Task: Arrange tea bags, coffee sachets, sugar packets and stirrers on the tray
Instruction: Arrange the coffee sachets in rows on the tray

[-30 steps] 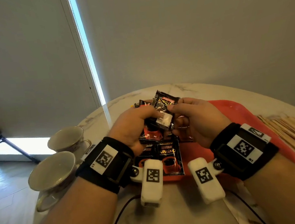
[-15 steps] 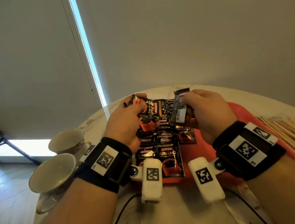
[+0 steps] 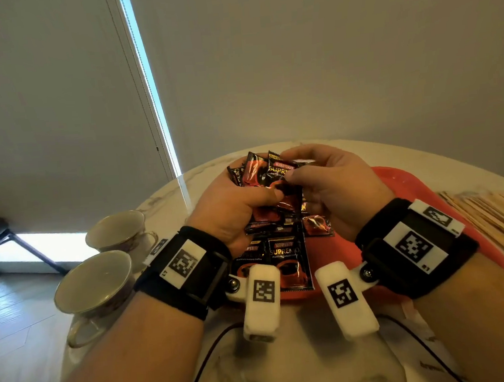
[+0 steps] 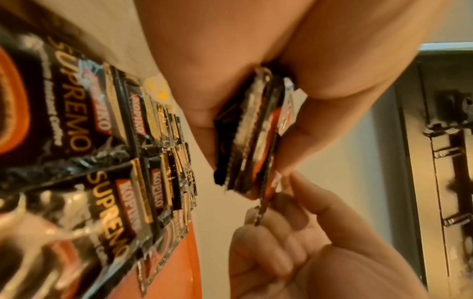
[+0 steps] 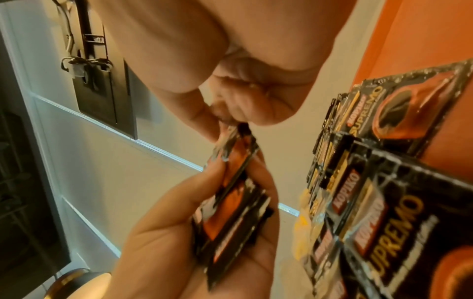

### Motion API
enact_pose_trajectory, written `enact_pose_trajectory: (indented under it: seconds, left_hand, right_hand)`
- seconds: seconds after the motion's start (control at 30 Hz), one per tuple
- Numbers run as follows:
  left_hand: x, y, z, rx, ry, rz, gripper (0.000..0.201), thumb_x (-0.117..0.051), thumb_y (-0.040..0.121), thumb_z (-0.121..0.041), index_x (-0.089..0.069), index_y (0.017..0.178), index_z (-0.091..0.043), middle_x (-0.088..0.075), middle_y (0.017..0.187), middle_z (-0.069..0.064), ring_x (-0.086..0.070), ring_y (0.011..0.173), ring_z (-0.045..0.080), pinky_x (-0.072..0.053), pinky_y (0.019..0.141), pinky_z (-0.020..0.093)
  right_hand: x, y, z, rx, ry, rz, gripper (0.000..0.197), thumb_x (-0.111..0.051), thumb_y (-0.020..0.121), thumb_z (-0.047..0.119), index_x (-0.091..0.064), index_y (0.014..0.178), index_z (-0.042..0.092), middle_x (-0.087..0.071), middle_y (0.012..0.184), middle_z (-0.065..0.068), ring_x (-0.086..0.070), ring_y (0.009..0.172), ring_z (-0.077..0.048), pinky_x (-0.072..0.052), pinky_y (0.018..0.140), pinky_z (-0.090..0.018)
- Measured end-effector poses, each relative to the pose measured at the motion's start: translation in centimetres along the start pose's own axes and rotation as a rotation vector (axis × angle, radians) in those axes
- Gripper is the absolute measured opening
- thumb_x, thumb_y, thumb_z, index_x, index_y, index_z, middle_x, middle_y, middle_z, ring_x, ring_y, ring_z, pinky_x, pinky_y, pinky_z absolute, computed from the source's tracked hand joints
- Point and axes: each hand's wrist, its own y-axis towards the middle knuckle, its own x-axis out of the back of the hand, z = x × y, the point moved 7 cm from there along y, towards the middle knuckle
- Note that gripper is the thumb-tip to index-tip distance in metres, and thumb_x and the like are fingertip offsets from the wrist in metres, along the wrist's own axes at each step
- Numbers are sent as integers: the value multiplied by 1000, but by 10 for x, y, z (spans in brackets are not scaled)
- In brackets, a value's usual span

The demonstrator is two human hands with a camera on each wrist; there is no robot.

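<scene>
My left hand (image 3: 245, 197) grips a small stack of black-and-orange coffee sachets (image 3: 269, 177) above the far part of the red tray (image 3: 402, 186). In the left wrist view the stack (image 4: 250, 145) sits edge-on between thumb and fingers. My right hand (image 3: 313, 176) pinches the top sachet's edge (image 5: 231, 137) between thumb and forefinger. More coffee sachets (image 3: 287, 261) lie in overlapping rows on the tray below both hands. Wooden stirrers (image 3: 497, 224) lie in a pile on the table to the right of the tray.
Two empty teacups (image 3: 94, 283) (image 3: 117, 230) stand at the table's left edge. The round marble table (image 3: 291, 370) ends close to a grey wall and window blind. A dark cable (image 3: 210, 353) runs across the near table. Paper packets (image 3: 427, 367) lie at the near right.
Both hands have come together again above the tray's far end. The right hand, which held a sachet apart a moment ago, now pinches the top of the stack in the left hand.
</scene>
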Motion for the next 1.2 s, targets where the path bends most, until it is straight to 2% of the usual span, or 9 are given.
enact_pose_trajectory:
  seconds: [0.1, 0.23, 0.4, 0.5, 0.67, 0.8, 0.9, 1.0, 1.2]
  left_hand:
    - [3, -1, -1, 27, -21, -46, 59, -70, 76, 17, -63, 131, -5, -69, 124, 31, -69, 112, 51, -51, 98, 73]
    - [3, -2, -2, 68, -2, -41, 53, -66, 82, 16, -63, 130, -7, -73, 119, 26, -73, 107, 45, -55, 95, 68]
    - [2, -2, -3, 84, -4, -29, 44, -62, 86, 17, -66, 123, -7, -75, 113, 24, -75, 101, 43, -62, 84, 59]
    - [10, 4, 5, 115, -20, -96, 47, -67, 83, 15, -66, 124, -8, -75, 115, 23, -75, 103, 44, -59, 89, 64]
    - [16, 5, 8, 138, -75, -180, 53, -77, 79, 3, -64, 130, -2, -74, 117, 26, -74, 104, 44, -55, 95, 67]
    - [23, 6, 9, 161, -113, -265, 46, -76, 87, 0, -61, 130, -5, -75, 117, 22, -76, 97, 37, -63, 78, 47]
    - [28, 5, 9, 190, -124, -321, 41, -75, 88, 0, -61, 127, -6, -76, 114, 21, -77, 97, 38, -64, 81, 50]
    - [27, 3, 9, 225, -119, -316, 33, -73, 90, 0, -61, 121, -4, -78, 107, 21, -78, 92, 39, -64, 80, 54]
    - [25, 2, 8, 247, -114, -305, 39, -75, 88, -1, -61, 125, -4, -77, 110, 22, -77, 96, 41, -61, 89, 60]
  right_hand:
    - [9, 1, -4, -61, -61, -52, 22, -72, 89, 7, -66, 108, 16, -61, 73, -1, -42, 47, -7, -33, 41, -23]
    - [14, 6, -5, -97, 46, -62, 10, -71, 89, 13, -64, 82, 15, -56, 64, 4, -48, 54, -9, -40, 49, -25]
    - [19, 8, -8, -143, 155, -141, 21, -70, 93, 27, -72, 103, 8, -65, 77, -2, -55, 56, -11, -48, 49, -26]
    - [13, 6, -8, -135, 117, -67, 28, -69, 95, 31, -71, 108, 7, -68, 81, -4, -61, 59, -12, -54, 53, -29]
    - [12, 3, -1, -71, 14, -51, 12, -70, 88, -4, -66, 92, 7, -70, 82, -10, -67, 66, -18, -59, 61, -32]
    - [40, 8, -10, -123, 93, -195, 14, -67, 89, -4, -66, 93, 10, -75, 83, -8, -71, 66, -17, -60, 61, -31]
    - [67, 8, -35, -303, 67, -295, 16, -61, 91, 0, -65, 104, 8, -72, 86, -9, -66, 61, -14, -55, 56, -28]
    - [80, -1, -57, -506, -64, -288, 6, -60, 91, 0, -62, 94, 5, -60, 84, -13, -58, 61, -20, -53, 51, -31]
    - [81, -6, -63, -558, -251, -240, 9, -67, 88, -5, -65, 83, 2, -62, 75, -11, -59, 66, -20, -53, 62, -32]
